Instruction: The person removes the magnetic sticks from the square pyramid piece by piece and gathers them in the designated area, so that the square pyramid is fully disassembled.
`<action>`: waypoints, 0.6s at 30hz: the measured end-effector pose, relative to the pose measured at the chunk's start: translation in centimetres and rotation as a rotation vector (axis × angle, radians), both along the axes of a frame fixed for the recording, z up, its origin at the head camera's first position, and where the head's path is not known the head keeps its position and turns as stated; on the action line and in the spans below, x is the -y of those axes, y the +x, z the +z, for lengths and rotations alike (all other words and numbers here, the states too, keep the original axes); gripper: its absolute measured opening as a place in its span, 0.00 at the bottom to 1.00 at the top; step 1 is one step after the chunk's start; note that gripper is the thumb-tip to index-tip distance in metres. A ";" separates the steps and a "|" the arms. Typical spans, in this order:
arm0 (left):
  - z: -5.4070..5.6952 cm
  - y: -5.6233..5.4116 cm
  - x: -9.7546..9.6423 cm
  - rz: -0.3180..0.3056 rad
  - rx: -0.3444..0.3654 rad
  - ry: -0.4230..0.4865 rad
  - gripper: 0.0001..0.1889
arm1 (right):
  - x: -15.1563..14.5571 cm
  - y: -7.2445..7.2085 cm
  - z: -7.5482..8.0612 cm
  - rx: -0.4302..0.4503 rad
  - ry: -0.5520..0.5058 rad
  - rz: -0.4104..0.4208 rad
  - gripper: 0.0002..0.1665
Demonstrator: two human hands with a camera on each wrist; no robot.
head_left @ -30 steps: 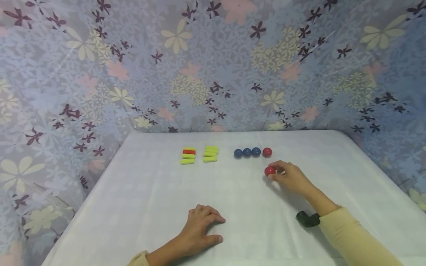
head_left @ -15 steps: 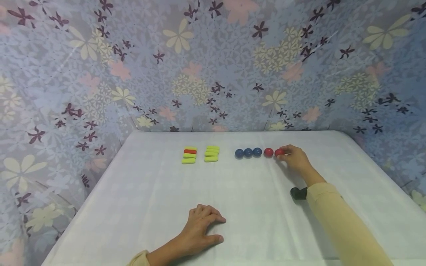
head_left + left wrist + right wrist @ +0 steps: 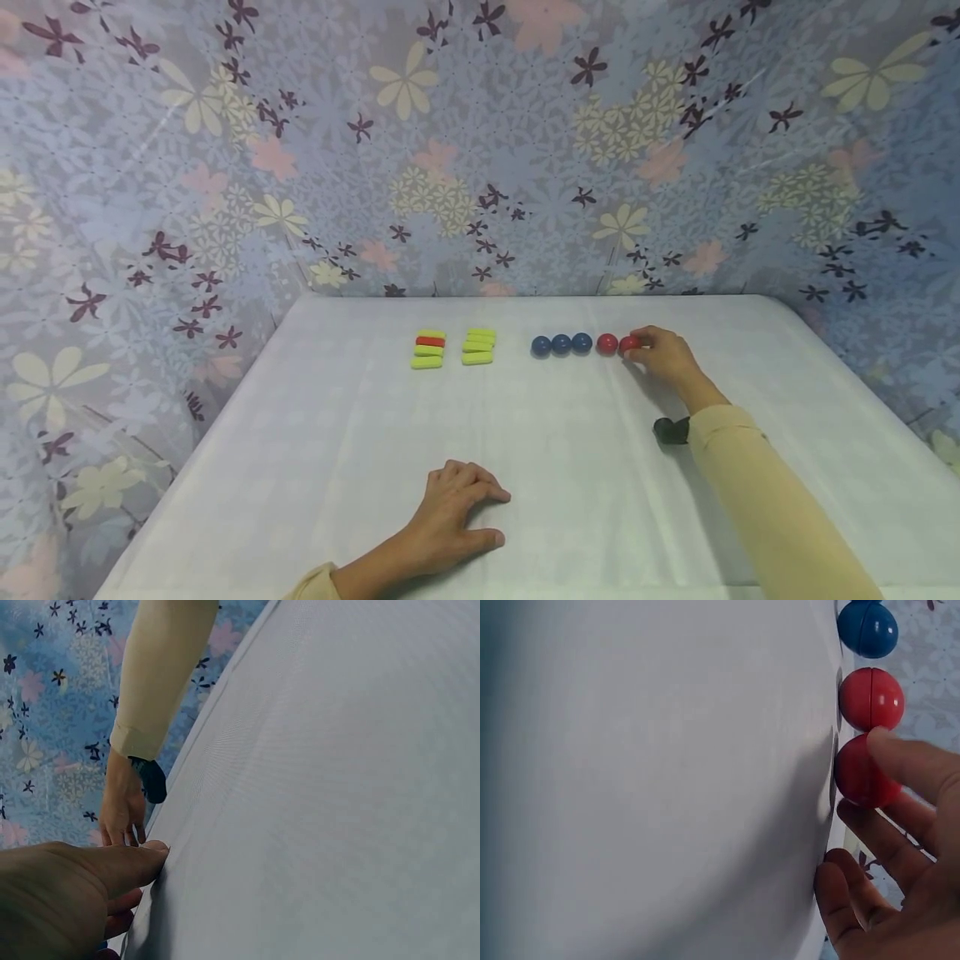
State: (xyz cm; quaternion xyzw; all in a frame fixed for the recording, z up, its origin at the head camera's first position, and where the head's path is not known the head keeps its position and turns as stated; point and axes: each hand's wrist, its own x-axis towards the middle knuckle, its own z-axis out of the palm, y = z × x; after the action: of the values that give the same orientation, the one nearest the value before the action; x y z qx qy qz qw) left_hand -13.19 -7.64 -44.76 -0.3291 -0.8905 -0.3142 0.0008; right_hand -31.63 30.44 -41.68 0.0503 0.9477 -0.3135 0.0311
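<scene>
My right hand (image 3: pixel 663 357) pinches a red ball (image 3: pixel 864 771) between thumb and fingers at the right end of a row of balls. Just left of it sits a second red ball (image 3: pixel 607 343), close beside the held one. Three blue balls (image 3: pixel 562 344) continue the row further left, a small gap away from the red pair. In the right wrist view the held ball appears to rest on the cloth, and a seam shows on the other red ball. My left hand (image 3: pixel 459 521) rests on the table near the front, fingers relaxed, holding nothing.
Left of the balls lie two stacks of short sticks: several yellow sticks (image 3: pixel 478 345) and a column with one red stick (image 3: pixel 431 342). A dark green object (image 3: pixel 670 431) shows at the right wrist. White cloth (image 3: pixel 337 467) covers the table; a floral curtain (image 3: pixel 480 150) hangs behind.
My right hand has carried the red ball away from me and rightward, setting it at the row's right end beside the other red ball. The left hand has stayed still.
</scene>
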 end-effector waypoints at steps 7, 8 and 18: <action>-0.1 -0.1 -0.1 -0.010 -0.004 0.000 0.18 | -0.5 1.8 1.1 -0.069 -0.005 -0.009 0.37; 0.0 -0.2 -0.1 -0.009 -0.002 -0.001 0.18 | -0.4 2.4 1.4 -0.089 -0.005 0.000 0.36; 0.3 -0.2 0.3 -0.001 0.035 0.002 0.19 | 3.8 10.2 3.1 -0.208 -0.055 0.135 0.30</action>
State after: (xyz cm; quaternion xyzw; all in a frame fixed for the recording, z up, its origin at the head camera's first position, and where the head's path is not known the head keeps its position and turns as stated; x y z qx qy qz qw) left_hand -13.35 -7.89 -44.49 -0.3240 -0.8899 -0.3208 -0.0145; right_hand -21.39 26.65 -38.59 -0.0471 0.9381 -0.3401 -0.0450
